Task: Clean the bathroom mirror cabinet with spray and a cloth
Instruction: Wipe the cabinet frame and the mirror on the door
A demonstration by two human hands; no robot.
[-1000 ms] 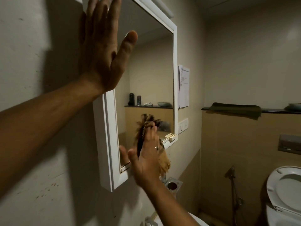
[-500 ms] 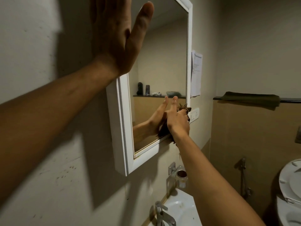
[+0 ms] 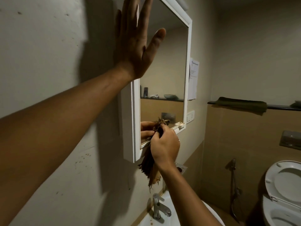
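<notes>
1. Head view: the right hand (image 3: 164,147) has slid left from the glass's lower right to the bottom rail of the white-framed mirror cabinet (image 3: 136,119), fingers curled round the frayed brown cloth (image 3: 149,167), which now hangs below the frame
2. The left hand (image 3: 138,46) stays flat on the cabinet's upper left edge, holding nothing
3. The right forearm hides part of the white basin (image 3: 169,221) beside the chrome tap (image 3: 158,209)

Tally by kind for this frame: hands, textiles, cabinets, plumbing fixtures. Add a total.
Hands: 2, left hand, right hand
Textiles: 2, frayed brown cloth, dark green folded towel
Cabinets: 1, white-framed mirror cabinet
Plumbing fixtures: 4, chrome tap, white ceramic sink, white toilet, metal hand sprayer
Total: 9
</notes>
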